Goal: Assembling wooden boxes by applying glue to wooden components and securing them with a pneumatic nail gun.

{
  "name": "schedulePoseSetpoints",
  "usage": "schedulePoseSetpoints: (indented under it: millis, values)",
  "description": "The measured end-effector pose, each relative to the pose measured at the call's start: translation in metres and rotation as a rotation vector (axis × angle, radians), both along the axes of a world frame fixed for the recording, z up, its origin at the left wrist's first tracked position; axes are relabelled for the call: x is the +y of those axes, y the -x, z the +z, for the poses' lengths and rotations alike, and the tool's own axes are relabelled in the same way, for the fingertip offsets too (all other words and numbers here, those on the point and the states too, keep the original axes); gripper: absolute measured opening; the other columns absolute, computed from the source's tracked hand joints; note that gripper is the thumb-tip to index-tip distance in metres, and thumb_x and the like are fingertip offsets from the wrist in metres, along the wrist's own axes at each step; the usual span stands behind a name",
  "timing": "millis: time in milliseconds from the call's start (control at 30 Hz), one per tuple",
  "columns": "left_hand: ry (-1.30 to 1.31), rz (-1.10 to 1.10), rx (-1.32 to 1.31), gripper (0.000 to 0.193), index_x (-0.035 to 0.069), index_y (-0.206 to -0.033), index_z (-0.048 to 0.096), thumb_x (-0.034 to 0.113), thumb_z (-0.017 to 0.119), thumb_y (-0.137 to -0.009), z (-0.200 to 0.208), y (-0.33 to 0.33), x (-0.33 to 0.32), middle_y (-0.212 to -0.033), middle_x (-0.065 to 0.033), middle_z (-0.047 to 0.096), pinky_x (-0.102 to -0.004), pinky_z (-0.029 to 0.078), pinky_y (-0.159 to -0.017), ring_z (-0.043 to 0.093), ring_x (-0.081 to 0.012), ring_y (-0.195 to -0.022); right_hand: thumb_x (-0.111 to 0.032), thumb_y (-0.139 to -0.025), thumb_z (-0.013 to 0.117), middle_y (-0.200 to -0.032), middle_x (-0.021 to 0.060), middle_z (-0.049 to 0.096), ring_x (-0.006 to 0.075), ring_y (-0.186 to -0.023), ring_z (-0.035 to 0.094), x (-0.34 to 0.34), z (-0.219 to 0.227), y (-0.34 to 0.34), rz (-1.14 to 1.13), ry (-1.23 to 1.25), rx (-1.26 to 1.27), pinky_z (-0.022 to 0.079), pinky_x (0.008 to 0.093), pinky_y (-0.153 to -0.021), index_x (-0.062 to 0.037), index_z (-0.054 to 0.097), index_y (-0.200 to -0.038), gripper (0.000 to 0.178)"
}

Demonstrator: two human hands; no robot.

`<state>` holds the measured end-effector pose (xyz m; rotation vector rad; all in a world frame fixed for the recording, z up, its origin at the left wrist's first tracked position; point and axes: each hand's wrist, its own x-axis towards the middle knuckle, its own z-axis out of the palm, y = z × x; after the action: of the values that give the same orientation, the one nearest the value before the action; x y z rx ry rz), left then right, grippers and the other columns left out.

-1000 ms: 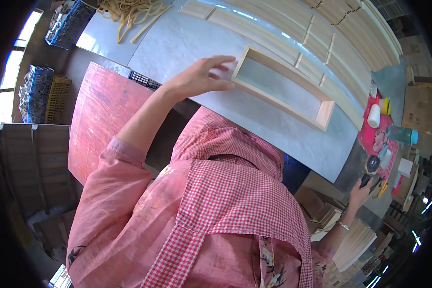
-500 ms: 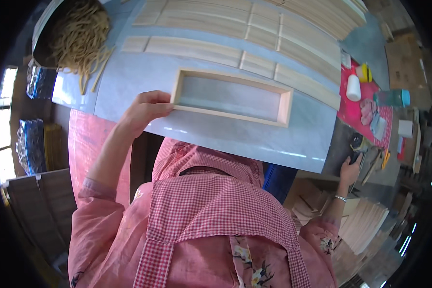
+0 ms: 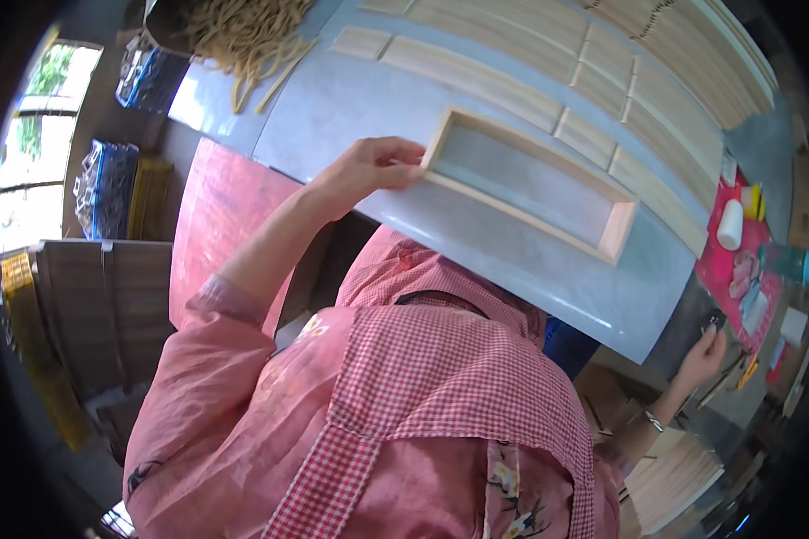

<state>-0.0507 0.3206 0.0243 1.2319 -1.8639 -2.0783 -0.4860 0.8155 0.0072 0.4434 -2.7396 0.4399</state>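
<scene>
wooden frame [image 3: 520, 215] lies right of half-open left hand [image 3: 375, 169], long axis slanting near-right; left hold unclear. right hand [image 3: 703, 359], farther, grips dark object [image 3: 713, 321].

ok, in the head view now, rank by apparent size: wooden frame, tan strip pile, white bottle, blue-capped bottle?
1. Wooden frame
2. Tan strip pile
3. White bottle and blue-capped bottle: not ranked; they look close, and fisheye bending makes it unsure.
</scene>
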Motion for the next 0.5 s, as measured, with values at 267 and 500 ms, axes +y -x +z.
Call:
schedulePoseSetpoints:
  millis: [267,500]
  values:
    - [-0.075,0.145,0.305,0.057,0.000,-0.133,0.063,0.047,0.051,-0.104,-0.007,-0.001,0.009,-0.130,-0.0171,0.062,-0.0388,0.042,-0.108,0.058,-0.0244,-0.119,-0.031,-0.110,0.042,-0.132,0.0177,0.062,0.0234,-0.115,0.060,-0.188,-0.004,-0.151,0.660,0.545,-0.644,0.045,0.0334,-0.101,0.0037,0.055,-0.137,0.046]
    - [0.125,0.054,0.459,0.064,0.001,-0.134,0.064,0.054,0.038,-0.107,0.046,0.013,0.019,-0.130,-0.0162,0.062,-0.0400,0.039,-0.111,0.055,-0.0257,-0.122,-0.034,-0.110,0.040,-0.109,0.0096,0.066,0.0151,-0.093,0.057,-0.196,0.007,-0.124,0.632,0.734,-0.674,0.046,0.0295,-0.085,0.0019,0.062,-0.118,0.043]
